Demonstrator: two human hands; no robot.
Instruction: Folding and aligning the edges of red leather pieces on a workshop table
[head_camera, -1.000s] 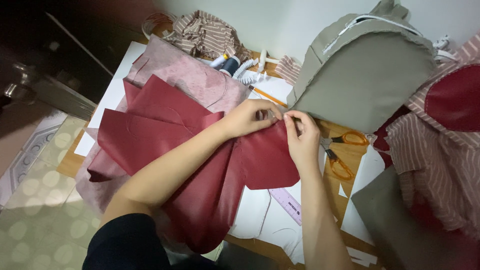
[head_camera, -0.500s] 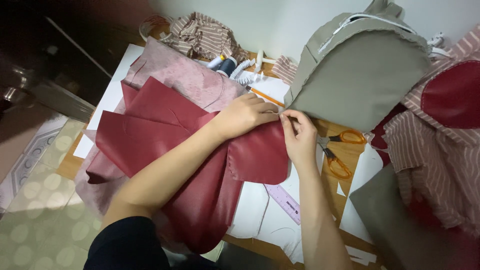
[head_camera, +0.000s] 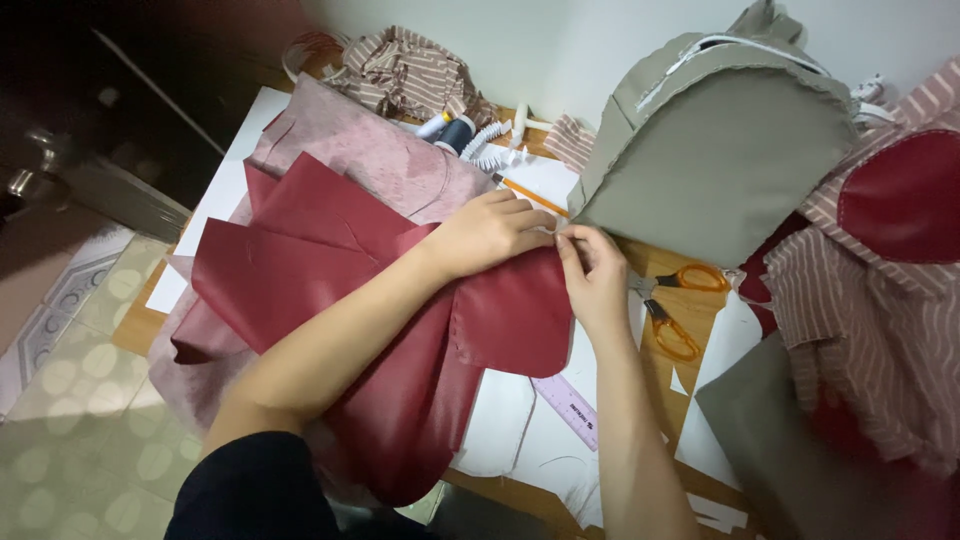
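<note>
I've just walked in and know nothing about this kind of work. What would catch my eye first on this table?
Most striking are the glossy dark-red fabric pieces fanned over the table's left half, where the left hand and right hand meet at the upper edge of a rounded panel. Behind them on the right stands a big grey-green domed fabric shell. Orange-handled scissors lie on the wooden table just right of the right hand.
</note>
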